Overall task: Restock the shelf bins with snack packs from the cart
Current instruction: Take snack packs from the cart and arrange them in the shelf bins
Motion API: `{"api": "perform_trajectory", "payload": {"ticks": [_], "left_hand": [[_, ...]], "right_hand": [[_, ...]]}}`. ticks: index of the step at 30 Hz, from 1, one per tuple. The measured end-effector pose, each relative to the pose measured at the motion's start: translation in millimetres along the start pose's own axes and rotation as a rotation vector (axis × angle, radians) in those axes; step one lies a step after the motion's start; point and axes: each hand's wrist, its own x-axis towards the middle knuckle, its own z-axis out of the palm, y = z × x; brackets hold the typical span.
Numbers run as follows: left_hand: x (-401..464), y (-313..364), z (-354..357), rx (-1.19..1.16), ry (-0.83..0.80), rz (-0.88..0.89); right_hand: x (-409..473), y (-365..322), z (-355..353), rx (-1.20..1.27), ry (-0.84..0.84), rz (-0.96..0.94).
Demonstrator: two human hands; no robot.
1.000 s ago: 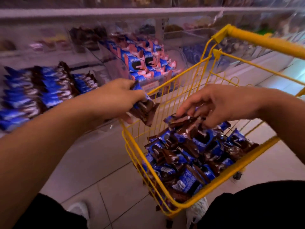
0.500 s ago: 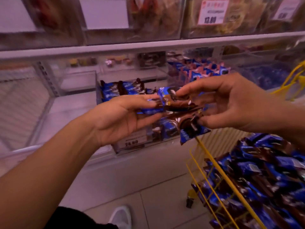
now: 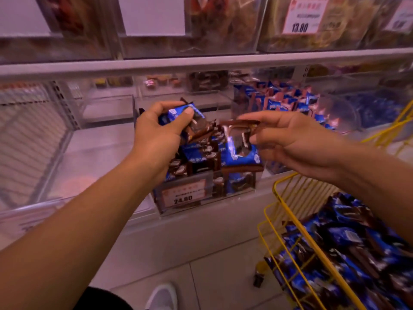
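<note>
My left hand [image 3: 159, 133] grips a few blue-and-brown snack packs [image 3: 190, 120] above a clear shelf bin [image 3: 185, 204] that carries a 24.80 price tag. Blue-and-brown packs fill that bin. My right hand [image 3: 288, 139] pinches the top edge of one snack pack [image 3: 240, 151], which hangs over the bin's right side. The yellow wire cart [image 3: 292, 222] stands at the lower right, piled with several of the same packs [image 3: 348, 245].
To the right, a neighbouring bin [image 3: 288, 101] holds blue and pink packs. Left of the target bin stand clear bins [image 3: 105, 110] showing bare bottoms. An upper shelf [image 3: 201, 61] carries bins with price tags. My white shoe [image 3: 163, 296] is on the tiled floor.
My view swung from the cart to the shelf. Both hands carried packs from the cart up over the 24.80 bin and have drawn apart, the right now holding a single pack.
</note>
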Motion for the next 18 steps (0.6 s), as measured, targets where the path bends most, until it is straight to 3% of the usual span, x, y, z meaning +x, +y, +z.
{"api": "perform_trajectory", "payload": {"ticks": [4, 6, 12, 16, 18], "left_hand": [[6, -9, -10, 0.258, 0.104, 0.188], [7, -9, -12, 0.293, 0.114, 0.241], [8, -4, -11, 0.345, 0.181, 0.394], [9, -5, -10, 0.370, 0.183, 0.405], [10, -6, -11, 0.367, 0.154, 0.368]], "right_hand": [[13, 2, 6, 0.258, 0.190, 0.147], [22, 0, 14, 0.274, 0.243, 0.142], [36, 11, 41, -0.056, 0.092, -0.009], [37, 24, 48, -0.257, 0.029, -0.050], [35, 22, 45, -0.575, -0.003, -0.145]]}}
